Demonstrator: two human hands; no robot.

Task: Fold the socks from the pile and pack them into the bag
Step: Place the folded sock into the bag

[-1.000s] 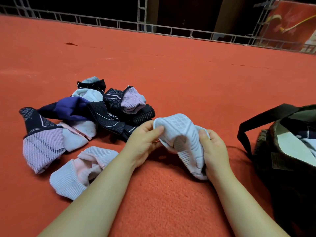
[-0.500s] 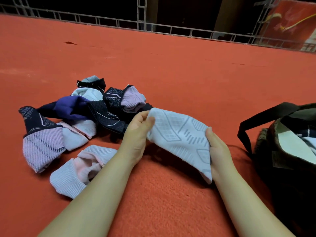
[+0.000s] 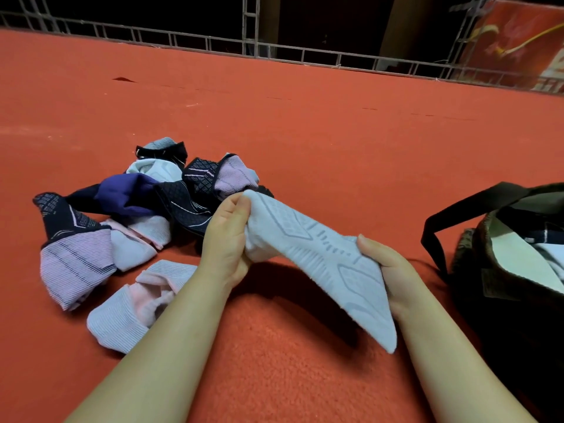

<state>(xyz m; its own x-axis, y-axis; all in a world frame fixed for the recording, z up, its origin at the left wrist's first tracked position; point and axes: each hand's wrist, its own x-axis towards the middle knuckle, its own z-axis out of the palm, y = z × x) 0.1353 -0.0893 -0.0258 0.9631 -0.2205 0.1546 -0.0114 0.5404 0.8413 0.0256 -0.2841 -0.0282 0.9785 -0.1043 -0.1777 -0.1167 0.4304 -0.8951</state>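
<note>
Holding one pale sock (image 3: 320, 254) up with both hands.
The left hand (image 3: 227, 239) and right hand (image 3: 387, 270) each gripped an end, apart, between the pile (image 3: 122, 215) and bag (image 3: 503, 270).

A pale blue sock (image 3: 320, 257) stretches between both hands: the left hand (image 3: 227, 239) grips its toe end, the right hand (image 3: 393, 276) its cuff. The sock pile (image 3: 122, 215) lies just beyond the left hand, the dark bag (image 3: 503, 270) beside the right.

Red carpet (image 3: 305, 132) floor, with a sock pile (image 3: 146, 209) sitting on it at left and a dark bag (image 3: 503, 285) at right.
</note>
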